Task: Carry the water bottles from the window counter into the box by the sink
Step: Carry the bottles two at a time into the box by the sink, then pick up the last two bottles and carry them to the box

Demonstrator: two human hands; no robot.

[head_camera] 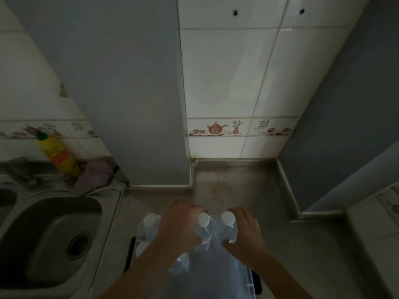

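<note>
My left hand (180, 226) grips one bottle (204, 228), right hand (245, 236) grips second bottle (227, 227); both at far end of box (241, 275) beside sink (51, 231). Step: placing. Next: lower upright, let go.

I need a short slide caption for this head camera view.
Two hands, left hand and right hand, lower clear white-capped water bottles into a translucent plastic box beside the steel sink.
</note>
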